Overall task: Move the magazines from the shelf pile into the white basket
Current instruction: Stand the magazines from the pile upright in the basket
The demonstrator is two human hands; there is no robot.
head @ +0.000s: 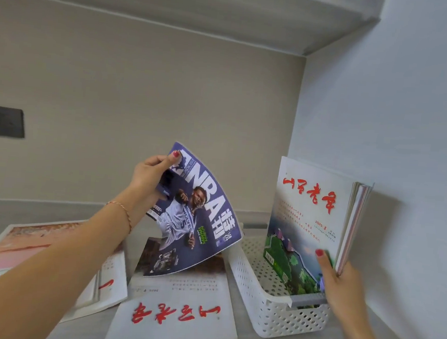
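Mid-transfer — the left hand [149, 175] is lifting a blue NBA magazine [194, 215] off the shelf pile, its grip clamped on the top corner, thumb on the cover and fingers behind. The magazine is hanging tilted and bowed, its lower edge just above the magazines lying flat below the grip, its right edge nearing the rim of the white basket [267, 314].

The right hand [341, 283] is steadying a stack of upright magazines [309, 224] inside the basket, its grip pinching the stack near the lower right corner, thumb across the front cover. The stack is leaning back toward the side wall, leaving open room in the basket on the side facing the left hand.

Left to move, judging from the shelf: a white magazine with red script [179, 313] directly under the raised one, and another pile with a pinkish cover [29, 247] beneath the left forearm.

Next move, likely — carrying the NBA magazine rightward over the basket rim, turning it upright and slipping it in front of the held stack. The floppy cover may catch on the rim.
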